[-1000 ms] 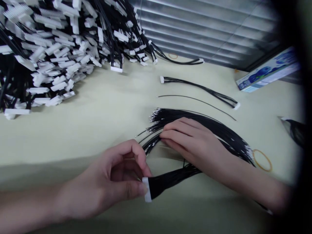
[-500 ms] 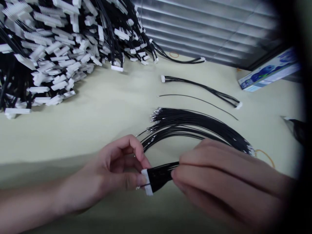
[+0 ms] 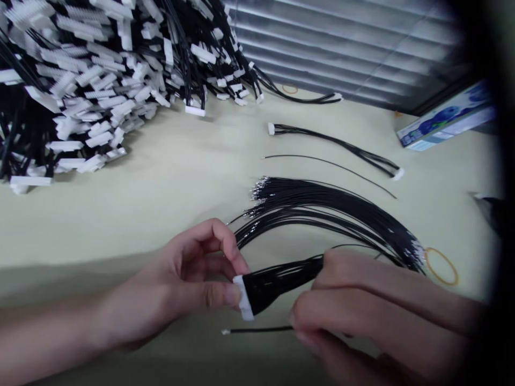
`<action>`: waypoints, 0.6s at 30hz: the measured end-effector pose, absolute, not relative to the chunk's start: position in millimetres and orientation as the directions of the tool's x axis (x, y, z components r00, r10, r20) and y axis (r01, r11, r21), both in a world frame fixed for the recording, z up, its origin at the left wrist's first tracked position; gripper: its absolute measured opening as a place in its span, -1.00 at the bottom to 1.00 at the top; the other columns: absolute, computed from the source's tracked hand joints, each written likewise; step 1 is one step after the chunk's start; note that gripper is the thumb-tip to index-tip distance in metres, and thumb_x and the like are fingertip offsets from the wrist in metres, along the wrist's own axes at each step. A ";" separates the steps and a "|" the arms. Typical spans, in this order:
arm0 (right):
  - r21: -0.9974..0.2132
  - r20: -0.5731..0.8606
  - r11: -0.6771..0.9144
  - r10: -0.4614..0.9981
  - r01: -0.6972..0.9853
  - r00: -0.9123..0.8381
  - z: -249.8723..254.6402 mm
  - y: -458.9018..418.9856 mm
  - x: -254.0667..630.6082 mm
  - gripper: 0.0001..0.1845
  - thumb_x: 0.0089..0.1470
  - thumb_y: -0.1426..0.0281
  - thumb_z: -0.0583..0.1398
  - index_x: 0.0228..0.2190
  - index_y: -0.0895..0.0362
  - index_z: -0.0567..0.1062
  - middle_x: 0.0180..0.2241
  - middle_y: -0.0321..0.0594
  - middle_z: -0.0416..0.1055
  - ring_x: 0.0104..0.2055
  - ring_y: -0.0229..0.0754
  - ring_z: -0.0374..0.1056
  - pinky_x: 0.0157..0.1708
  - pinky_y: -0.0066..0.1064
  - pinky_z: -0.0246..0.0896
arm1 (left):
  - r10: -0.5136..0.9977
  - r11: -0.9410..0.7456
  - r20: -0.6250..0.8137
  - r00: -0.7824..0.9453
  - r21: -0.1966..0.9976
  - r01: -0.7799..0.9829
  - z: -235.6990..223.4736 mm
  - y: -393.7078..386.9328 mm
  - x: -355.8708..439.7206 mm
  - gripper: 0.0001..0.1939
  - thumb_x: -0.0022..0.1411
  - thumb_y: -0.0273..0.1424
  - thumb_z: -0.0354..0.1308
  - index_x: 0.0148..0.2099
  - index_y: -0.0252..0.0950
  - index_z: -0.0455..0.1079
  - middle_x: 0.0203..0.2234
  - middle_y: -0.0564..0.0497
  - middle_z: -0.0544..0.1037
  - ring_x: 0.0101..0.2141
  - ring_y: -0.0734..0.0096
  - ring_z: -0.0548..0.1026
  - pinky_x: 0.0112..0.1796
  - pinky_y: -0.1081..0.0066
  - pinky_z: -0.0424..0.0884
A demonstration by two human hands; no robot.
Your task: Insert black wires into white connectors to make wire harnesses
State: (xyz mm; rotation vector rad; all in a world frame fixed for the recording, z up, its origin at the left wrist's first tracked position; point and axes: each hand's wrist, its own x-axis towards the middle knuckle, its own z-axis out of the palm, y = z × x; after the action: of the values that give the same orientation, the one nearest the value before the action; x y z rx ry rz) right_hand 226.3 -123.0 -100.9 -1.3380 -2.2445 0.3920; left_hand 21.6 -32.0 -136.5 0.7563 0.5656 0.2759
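Between the thumb and fingers of my left hand (image 3: 177, 292) is pinched a white connector (image 3: 243, 298), low in the middle of the view. A fan of black wires (image 3: 277, 281) runs from it to the right, passing beneath my right hand (image 3: 374, 311). My right hand is closed, its thumb and forefinger gripping a single black wire (image 3: 259, 329) whose silvery terminal points left, below the connector and apart from it. Just beyond both hands lies a curved bundle of loose black wires (image 3: 317, 193) with metal-tipped ends.
At the upper left rises a large heap of wire harnesses (image 3: 92, 96) with white connectors. A harness (image 3: 333, 140) and one lone wire (image 3: 325, 161) lie behind the bundle. A rubber band (image 3: 441, 266), a blue-printed box (image 3: 446, 115) and metal slats (image 3: 341, 43) are to the right and back.
My right hand went from the wire bundle to the connector, then drew back to the right and down with a single wire. My left hand has kept its pinch on the connector.
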 end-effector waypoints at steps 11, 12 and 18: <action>-0.517 0.281 0.404 0.913 0.755 -0.296 -89.6 -114.1 234.6 -0.88 -0.04 0.53 0.18 -0.41 0.09 0.37 -0.60 -0.39 0.12 -0.59 -0.41 0.05 -0.63 -0.52 0.01 | 0.434 0.709 -0.374 0.820 0.703 -0.055 -135.1 -32.0 21.0 -0.78 0.12 -0.63 0.18 -0.25 -0.26 0.27 -0.33 0.10 0.43 -0.34 0.55 0.45 -0.33 0.57 0.38; -0.528 0.284 0.403 0.913 0.747 -0.292 -90.1 -113.8 234.8 -0.89 -0.03 0.53 0.18 -0.41 0.10 0.37 -0.59 -0.39 0.11 -0.59 -0.41 0.05 -0.62 -0.53 0.01 | 0.431 0.710 -0.369 0.823 0.702 -0.057 -135.0 -32.1 20.8 -0.78 0.12 -0.63 0.18 -0.25 -0.26 0.26 -0.33 0.10 0.43 -0.34 0.55 0.45 -0.33 0.57 0.38; -0.527 0.266 0.431 0.902 0.733 -0.339 -88.0 -113.4 237.5 -0.89 -0.03 0.54 0.20 -0.40 0.14 0.37 -0.57 -0.39 0.14 -0.56 -0.42 0.08 -0.56 -0.55 0.08 | 0.433 0.711 -0.377 0.819 0.701 -0.053 -135.7 -31.9 23.4 -0.78 0.12 -0.64 0.18 -0.26 -0.27 0.26 -0.33 0.10 0.43 -0.34 0.55 0.45 -0.32 0.56 0.38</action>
State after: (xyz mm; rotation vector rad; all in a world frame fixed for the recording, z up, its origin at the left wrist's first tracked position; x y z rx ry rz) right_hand 237.5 -113.4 -88.0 -1.3747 -2.1664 0.4294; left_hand 23.4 -31.9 -135.7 0.7374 0.5568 0.2855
